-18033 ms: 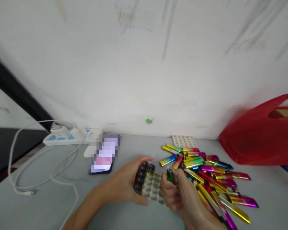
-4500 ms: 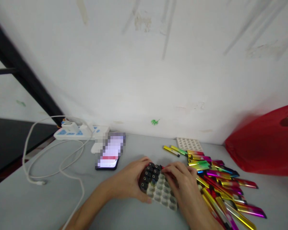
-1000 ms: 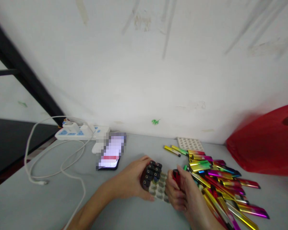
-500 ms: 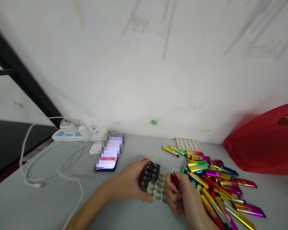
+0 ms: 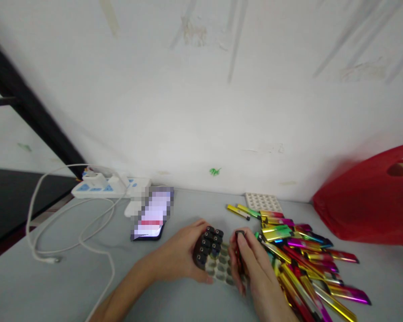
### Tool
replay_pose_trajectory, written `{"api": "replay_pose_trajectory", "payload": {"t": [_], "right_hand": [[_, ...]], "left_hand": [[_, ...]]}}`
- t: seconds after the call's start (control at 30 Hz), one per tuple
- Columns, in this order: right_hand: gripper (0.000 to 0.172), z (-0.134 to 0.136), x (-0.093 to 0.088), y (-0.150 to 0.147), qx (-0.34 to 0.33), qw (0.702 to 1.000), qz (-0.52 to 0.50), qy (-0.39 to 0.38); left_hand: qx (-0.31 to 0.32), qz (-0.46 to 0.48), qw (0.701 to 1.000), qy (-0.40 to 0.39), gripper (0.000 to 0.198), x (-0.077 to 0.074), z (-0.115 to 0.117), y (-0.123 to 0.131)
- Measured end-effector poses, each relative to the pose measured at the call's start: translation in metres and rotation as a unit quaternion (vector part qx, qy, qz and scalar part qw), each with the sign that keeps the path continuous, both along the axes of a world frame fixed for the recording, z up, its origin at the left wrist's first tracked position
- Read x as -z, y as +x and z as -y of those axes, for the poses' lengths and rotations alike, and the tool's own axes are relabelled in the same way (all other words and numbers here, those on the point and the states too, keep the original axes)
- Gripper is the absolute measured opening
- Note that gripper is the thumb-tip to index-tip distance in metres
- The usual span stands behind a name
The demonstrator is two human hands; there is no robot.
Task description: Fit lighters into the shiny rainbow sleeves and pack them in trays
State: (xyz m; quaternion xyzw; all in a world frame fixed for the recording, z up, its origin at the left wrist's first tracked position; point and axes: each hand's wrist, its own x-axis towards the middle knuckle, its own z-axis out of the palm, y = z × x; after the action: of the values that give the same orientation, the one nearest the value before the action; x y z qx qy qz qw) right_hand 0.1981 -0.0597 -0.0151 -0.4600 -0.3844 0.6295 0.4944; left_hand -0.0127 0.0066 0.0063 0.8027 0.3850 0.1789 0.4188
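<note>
My left hand [image 5: 183, 252] is wrapped round the left side of a pale tray [image 5: 223, 266] with rows of round holes. Several black-topped lighters [image 5: 208, 241] stand upright in the tray's left rows, partly hidden by my fingers. Just right of the tray, my right hand [image 5: 255, 264] closes on a dark red lighter [image 5: 241, 250], its black end up by the thumb. The fingers hide most of it. Beside this hand lies a loose pile of shiny gold, red, purple and green lighters [image 5: 305, 255].
A second holed tray [image 5: 263, 202] lies against the wall behind the pile. On the right stands a red bag [image 5: 366, 205]. At left are a phone [image 5: 152, 214], a white power strip [image 5: 100, 185] and a looping white cable [image 5: 97, 251].
My right hand has turned the red lighter and shifted its grip, with the thumb now over the black end. My left hand and the tray stay nearly in place.
</note>
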Motion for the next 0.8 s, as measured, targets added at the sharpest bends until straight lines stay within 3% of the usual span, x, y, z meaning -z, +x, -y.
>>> {"api": "replay_pose_trajectory", "payload": {"t": [0.1, 0.23, 0.4, 0.53, 0.8], "right_hand": [[0.037, 0.006, -0.013, 0.002, 0.020, 0.986, 0.118, 0.116], [0.025, 0.005, -0.019, 0.009, 0.032, 0.943, 0.215, 0.254], [0.014, 0.003, -0.025, 0.011, -0.017, 0.896, 0.298, 0.329], [0.017, 0.004, -0.027, 0.007, -0.037, 0.848, 0.346, 0.400], [0.020, 0.004, -0.024, 0.004, -0.043, 0.813, 0.373, 0.445]], "left_hand": [[-0.002, 0.001, 1.000, 0.003, 0.061, 0.000, 0.000, 0.000], [-0.001, 0.002, 1.000, -0.004, 0.063, 0.001, -0.001, 0.000], [0.000, 0.005, 1.000, -0.004, 0.061, 0.001, 0.000, 0.000], [0.004, 0.027, 1.000, -0.005, 0.060, -0.001, 0.000, 0.002], [0.008, 0.031, 0.999, -0.014, 0.055, -0.005, 0.001, 0.003]]}}
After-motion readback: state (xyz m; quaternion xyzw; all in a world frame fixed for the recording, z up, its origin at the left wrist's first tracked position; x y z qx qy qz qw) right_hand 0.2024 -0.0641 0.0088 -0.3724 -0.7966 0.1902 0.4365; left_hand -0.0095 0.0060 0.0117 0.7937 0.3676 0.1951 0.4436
